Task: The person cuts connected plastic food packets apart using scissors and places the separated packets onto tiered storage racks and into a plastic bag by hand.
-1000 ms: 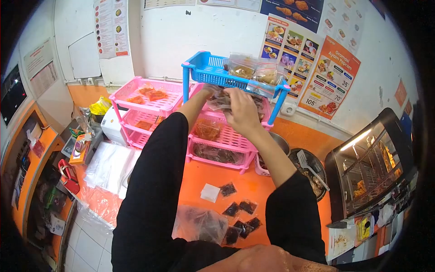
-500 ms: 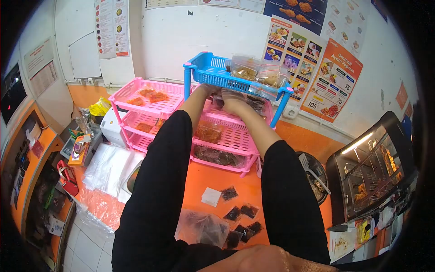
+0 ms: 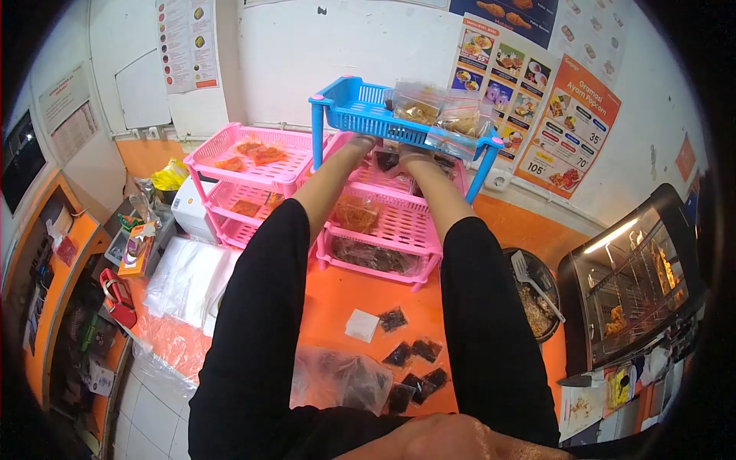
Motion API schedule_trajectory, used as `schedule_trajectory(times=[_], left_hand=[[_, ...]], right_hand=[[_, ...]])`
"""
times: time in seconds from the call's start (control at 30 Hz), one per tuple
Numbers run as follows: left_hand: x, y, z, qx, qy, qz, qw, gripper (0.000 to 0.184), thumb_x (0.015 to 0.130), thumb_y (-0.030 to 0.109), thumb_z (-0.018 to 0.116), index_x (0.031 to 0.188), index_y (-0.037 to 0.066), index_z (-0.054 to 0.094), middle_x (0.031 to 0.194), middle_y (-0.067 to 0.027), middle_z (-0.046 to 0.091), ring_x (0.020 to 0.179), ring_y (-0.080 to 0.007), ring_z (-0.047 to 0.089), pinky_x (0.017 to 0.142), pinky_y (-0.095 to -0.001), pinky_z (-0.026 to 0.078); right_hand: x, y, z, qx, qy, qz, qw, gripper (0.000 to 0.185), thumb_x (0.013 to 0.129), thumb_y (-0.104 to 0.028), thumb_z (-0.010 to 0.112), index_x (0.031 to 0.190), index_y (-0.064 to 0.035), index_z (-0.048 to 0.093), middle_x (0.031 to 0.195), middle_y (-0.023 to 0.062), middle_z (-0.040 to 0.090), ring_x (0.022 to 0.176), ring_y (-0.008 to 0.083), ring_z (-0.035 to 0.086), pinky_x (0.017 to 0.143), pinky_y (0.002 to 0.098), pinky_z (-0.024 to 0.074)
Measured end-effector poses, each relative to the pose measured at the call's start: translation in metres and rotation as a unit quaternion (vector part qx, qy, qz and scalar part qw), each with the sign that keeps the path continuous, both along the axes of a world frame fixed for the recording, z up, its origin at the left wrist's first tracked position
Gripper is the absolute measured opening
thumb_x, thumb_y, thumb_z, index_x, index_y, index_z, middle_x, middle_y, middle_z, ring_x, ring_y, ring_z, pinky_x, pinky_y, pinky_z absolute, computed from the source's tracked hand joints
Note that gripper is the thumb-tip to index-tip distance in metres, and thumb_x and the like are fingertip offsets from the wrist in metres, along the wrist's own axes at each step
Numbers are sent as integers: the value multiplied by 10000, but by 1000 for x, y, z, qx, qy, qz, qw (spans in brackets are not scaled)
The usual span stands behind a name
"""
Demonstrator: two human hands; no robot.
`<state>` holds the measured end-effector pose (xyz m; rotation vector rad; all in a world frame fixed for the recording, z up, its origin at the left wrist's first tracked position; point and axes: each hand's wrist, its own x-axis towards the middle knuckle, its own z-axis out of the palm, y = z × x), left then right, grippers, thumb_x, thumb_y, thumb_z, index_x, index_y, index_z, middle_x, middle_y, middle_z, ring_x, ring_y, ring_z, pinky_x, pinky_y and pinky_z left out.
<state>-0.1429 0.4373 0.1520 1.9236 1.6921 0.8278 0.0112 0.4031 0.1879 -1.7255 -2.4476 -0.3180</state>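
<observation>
Both arms reach into the upper pink tier of a basket rack (image 3: 410, 241), under its blue top basket (image 3: 366, 123). My left hand (image 3: 364, 143) is at the left of that tier, its fingers hidden beneath the blue basket. Close beside it, my right hand (image 3: 415, 156) lies among dark-filled clear packets (image 3: 386, 159); its fingertips are hidden too. Whether either hand grips a packet does not show. Clear bags with brownish contents (image 3: 418, 113) lie in the blue basket. Lower down, a pink tier holds an orange-brown bag (image 3: 356, 215), and the bottom one holds dark bags (image 3: 372, 255).
Several small dark packets (image 3: 412, 353) and a white square (image 3: 362, 326) lie on the orange table near a clear plastic bag (image 3: 341, 379). A second pink rack (image 3: 268, 178) stands left. Right are a pan with a spatula (image 3: 537, 287) and a lit glass display case (image 3: 625, 280).
My hands have shifted slightly within the upper pink tier, the right one lower and nearer. The view has tilted a little. Packets on the table look unchanged.
</observation>
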Motion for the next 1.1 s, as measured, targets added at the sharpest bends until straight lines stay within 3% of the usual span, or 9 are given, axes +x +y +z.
schedule_trajectory(times=[0.23, 0.37, 0.47, 0.53, 0.67, 0.77, 0.97, 1.03, 1.1], left_hand=[[7, -12, -13, 53, 75, -71, 993, 330, 757, 153, 676, 1054, 12, 649, 1040, -145, 649, 937, -225, 607, 819, -337, 472], [13, -40, -1, -13, -47, -99, 994, 335, 767, 160, 659, 1051, -16, 631, 991, -136, 648, 847, -195, 616, 718, -322, 490], [6, -33, -16, 59, 104, -125, 985, 356, 753, 312, 608, 995, 58, 670, 974, -166, 656, 864, -281, 638, 773, -370, 493], [9, -39, -8, 87, 209, -83, 971, 383, 748, 354, 576, 970, 60, 682, 982, -186, 653, 893, -318, 640, 806, -388, 491], [14, -60, 5, 104, 258, -33, 960, 412, 742, 318, 538, 957, -6, 673, 1027, -216, 634, 969, -336, 617, 860, -388, 478], [13, -63, 6, 100, 308, -24, 946, 412, 754, 324, 523, 976, 10, 673, 1066, -211, 623, 990, -334, 608, 882, -383, 472], [29, -116, 9, 173, 238, 91, 951, 631, 765, 406, 640, 1173, -58, 511, 1112, -236, 595, 1042, -361, 575, 872, -405, 467], [51, -169, -6, 528, 22, 12, 849, 276, 783, 180, 630, 996, 9, 593, 977, -167, 616, 890, -337, 607, 765, -418, 489], [71, -233, -27, 463, -54, -105, 878, 223, 785, 61, 612, 991, 20, 539, 902, -146, 575, 820, -322, 590, 705, -402, 482]], right_hand=[[10, 18, -8, -32, 38, 40, 998, 1120, 497, -473, 838, 1370, -5, 315, 1407, 213, 347, 1309, 324, 335, 1089, 383, 286], [0, -1, 22, -261, -24, 54, 963, 662, 834, -381, 572, 1351, -24, 364, 1349, 264, 393, 1188, 385, 456, 1005, 424, 356], [17, -92, -9, 211, 170, 230, 935, 322, 806, -142, 520, 1105, -24, 542, 1137, 217, 544, 1016, 360, 535, 874, 446, 421], [19, -145, -30, 218, 286, 383, 851, 332, 767, -46, 511, 1096, -31, 547, 1029, 181, 561, 977, 341, 543, 859, 444, 426], [50, -202, -150, -119, 202, 409, 882, 328, 771, -23, 500, 1095, -62, 529, 1028, 157, 541, 998, 332, 524, 870, 443, 412], [75, -191, -266, -40, 126, 350, 927, 389, 747, -35, 561, 1134, -46, 523, 1155, 141, 520, 1101, 259, 497, 899, 426, 406], [102, -193, -276, -227, 53, 112, 966, 248, 764, -151, 623, 968, -32, 548, 1159, 160, 541, 1014, 288, 555, 837, 398, 444], [122, -185, -264, -418, 149, 68, 893, 279, 760, -172, 648, 961, -11, 543, 1077, 171, 580, 904, 276, 586, 770, 362, 471], [150, -184, -261, -483, 296, 64, 822, 308, 752, -168, 684, 965, 2, 541, 1011, 165, 606, 842, 254, 609, 727, 325, 483]])
